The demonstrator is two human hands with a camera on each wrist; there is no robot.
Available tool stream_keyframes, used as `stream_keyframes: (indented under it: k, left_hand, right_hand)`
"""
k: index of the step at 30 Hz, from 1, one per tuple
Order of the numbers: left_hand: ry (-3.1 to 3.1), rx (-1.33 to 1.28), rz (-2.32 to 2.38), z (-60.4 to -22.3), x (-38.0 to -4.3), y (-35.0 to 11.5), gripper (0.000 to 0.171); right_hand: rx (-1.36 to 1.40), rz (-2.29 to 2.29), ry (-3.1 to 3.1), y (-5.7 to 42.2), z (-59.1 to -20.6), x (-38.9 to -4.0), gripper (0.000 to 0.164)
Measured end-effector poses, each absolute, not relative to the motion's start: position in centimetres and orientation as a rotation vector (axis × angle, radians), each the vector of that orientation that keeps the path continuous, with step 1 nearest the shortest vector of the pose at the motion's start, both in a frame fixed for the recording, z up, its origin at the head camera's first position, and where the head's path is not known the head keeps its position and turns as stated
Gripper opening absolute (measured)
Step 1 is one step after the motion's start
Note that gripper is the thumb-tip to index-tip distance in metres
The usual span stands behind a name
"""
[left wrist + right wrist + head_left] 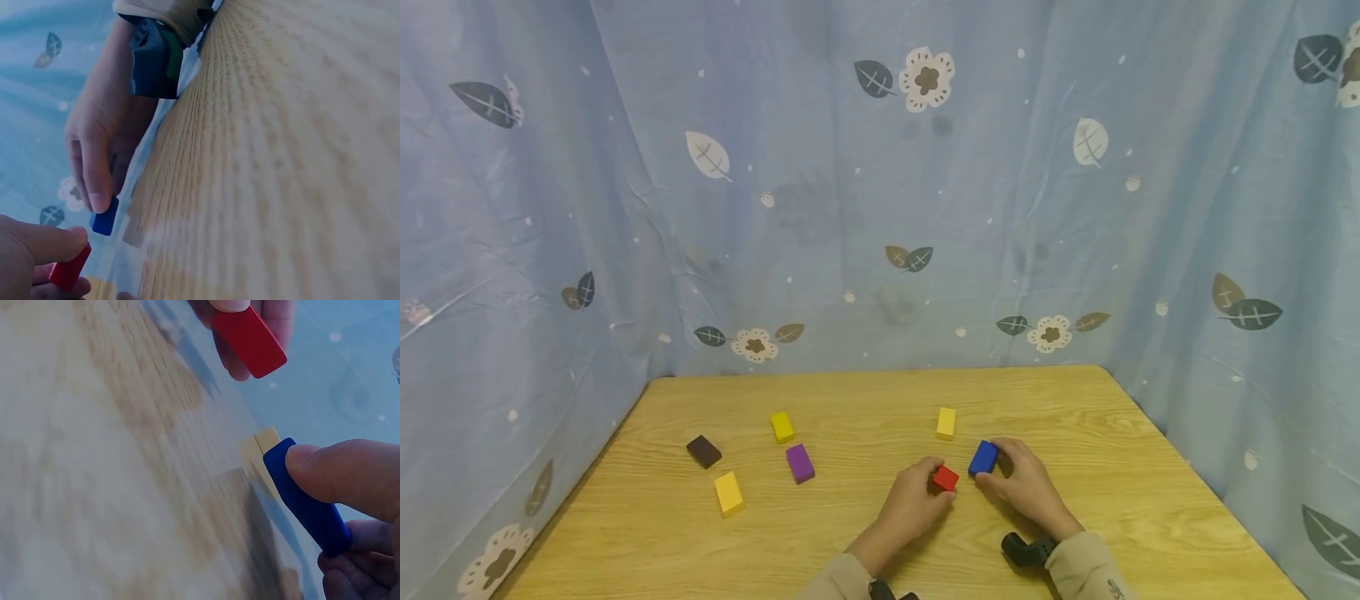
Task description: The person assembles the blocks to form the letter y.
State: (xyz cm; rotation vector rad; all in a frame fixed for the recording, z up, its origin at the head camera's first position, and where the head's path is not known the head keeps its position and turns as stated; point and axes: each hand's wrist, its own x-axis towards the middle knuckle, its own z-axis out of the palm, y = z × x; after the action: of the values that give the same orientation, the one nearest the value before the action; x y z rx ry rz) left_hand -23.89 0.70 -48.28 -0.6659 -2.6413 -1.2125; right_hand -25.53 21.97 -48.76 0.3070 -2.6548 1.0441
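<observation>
Between thumb and fingers my left hand (913,502) pinches a red block (946,478). My right hand (1024,482) pinches a blue block (982,459) a short way to the right of it. The two blocks are apart. In the left wrist view the red block (70,267) is close to the camera, with the blue block (104,217) beyond it under the right hand's fingers. The right wrist view shows the thumb on one face of the blue block (306,497) and fingers at its lower end. A pale yellow block (946,423) lies behind the hands.
On the left of the wooden table (647,550) lie a dark brown block (703,452), a yellow block (782,427), a purple block (801,463) and an orange-yellow block (728,494). A patterned blue curtain (820,183) hangs around the table's back and sides.
</observation>
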Motion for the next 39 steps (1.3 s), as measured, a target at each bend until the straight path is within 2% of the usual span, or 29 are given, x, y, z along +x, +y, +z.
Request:
stream_keyframes:
  k: [39]
  left_hand:
    - [-2.637,-0.646,-1.256,-48.4,-24.3,-0.8,0.042]
  right_hand:
    - [0.495,1.064,-2.634,18.4,-48.7,-27.4,0.066]
